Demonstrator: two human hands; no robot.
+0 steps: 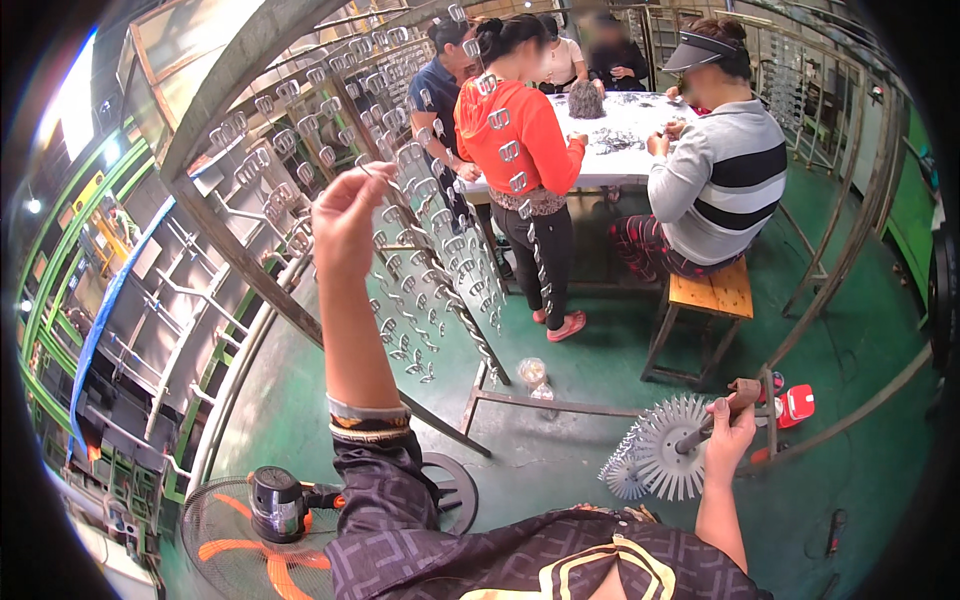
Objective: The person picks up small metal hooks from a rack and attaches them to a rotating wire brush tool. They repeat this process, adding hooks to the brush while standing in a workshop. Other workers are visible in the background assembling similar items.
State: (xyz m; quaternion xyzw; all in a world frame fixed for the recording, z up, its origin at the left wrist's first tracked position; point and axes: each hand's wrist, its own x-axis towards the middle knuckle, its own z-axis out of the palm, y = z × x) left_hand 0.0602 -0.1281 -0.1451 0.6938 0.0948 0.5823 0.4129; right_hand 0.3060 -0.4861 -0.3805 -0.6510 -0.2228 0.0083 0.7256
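Observation:
My left hand is raised with its fingers pinched together, beside the hanging strings of small silvery buckle-like metal pieces. Whatever those fingertips hold is too small to make out. Low on the right, my right hand is closed round the rod of a round rack with pale prongs fanning out from its centre. Rows of small shiny pieces hang along the left side of this rack. A brown block-like end of the rod sticks out above the right hand.
A metal frame crosses the green floor in front of me. An orange-bladed fan stands at lower left. Several people work round a white table with dark piles; one sits on a wooden stool. A red container lies at right.

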